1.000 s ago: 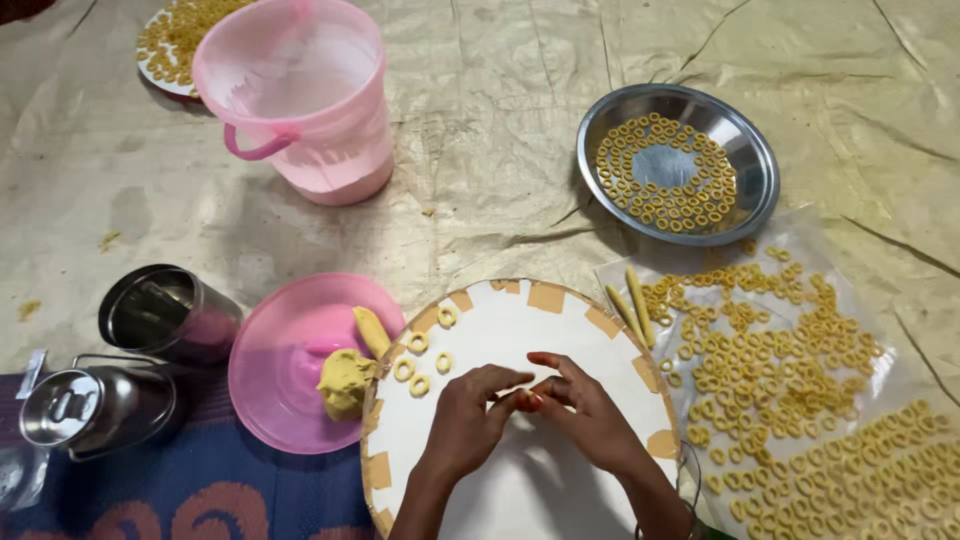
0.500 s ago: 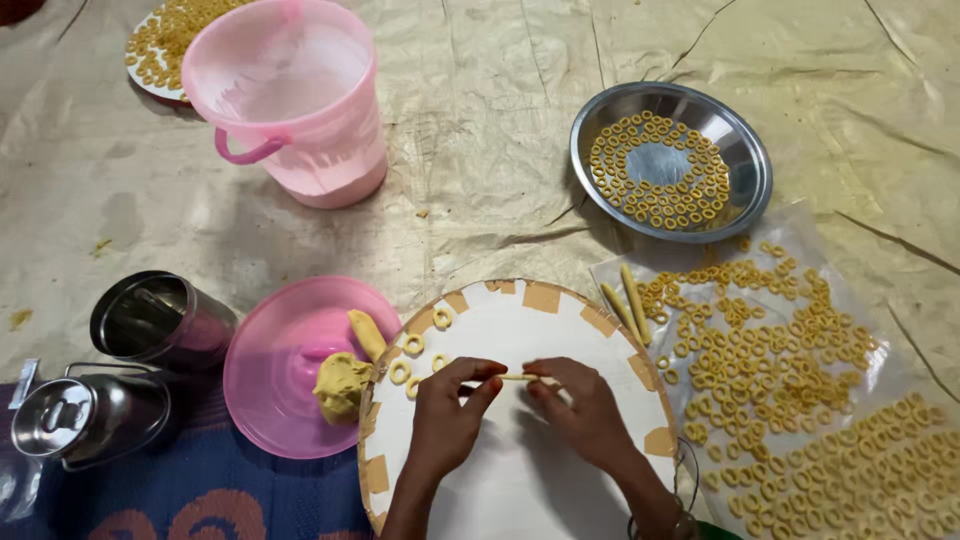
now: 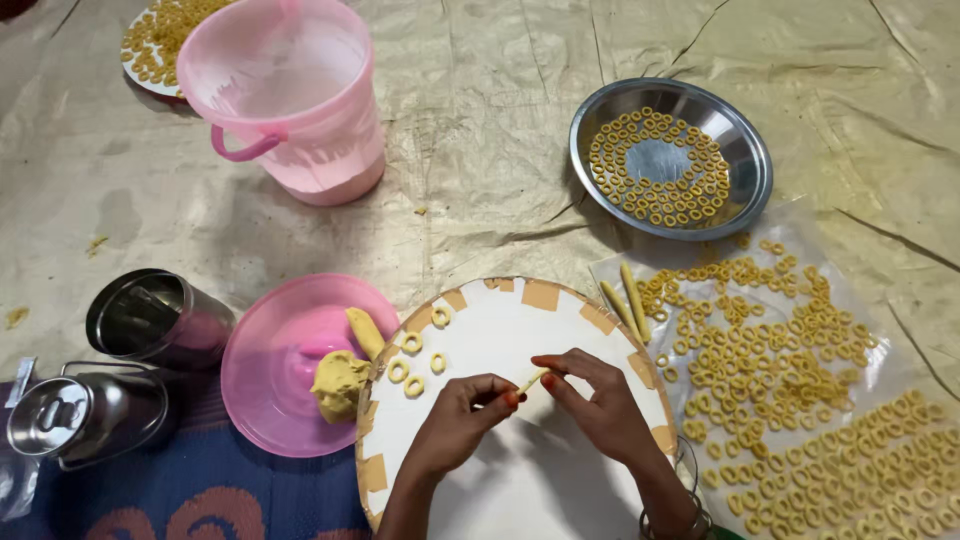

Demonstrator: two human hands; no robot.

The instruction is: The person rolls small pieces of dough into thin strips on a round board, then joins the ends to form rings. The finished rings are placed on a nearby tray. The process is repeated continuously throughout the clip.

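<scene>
1. dough strip [image 3: 531,381], thin, soft and pale yellow, sits pinched between my two hands over the round white board [image 3: 520,330], which has tan square patches around its rim.
2. my left hand [image 3: 462,420] has its fingertips narrowed onto the strip's lower end; my right hand [image 3: 598,405] nips the upper end between thumb and forefinger, the other fingers loosely curled.
3. a few small dough rings [image 3: 412,362] lie on the board's upper left, just apart from one another.
4. the smooth pink plastic plate [image 3: 280,370] just left of the board carries a lumpy yellow dough ball [image 3: 338,385] with a short roll beside it.
5. i see a shiny steel plate [image 3: 745,150] at upper right holding rings laid in a circle around its bare centre.
6. a clear crinkled plastic sheet [image 3: 860,300] to the right is covered with many more rings, plus two dough sticks [image 3: 628,300] at its left edge.
7. the pink plastic bucket [image 3: 290,110] stands at upper left, its inside smeared white; i cannot tell what it holds.
8. a steel cup [image 3: 150,320] and a lidded steel canister [image 3: 75,415] sit at far left.
</scene>
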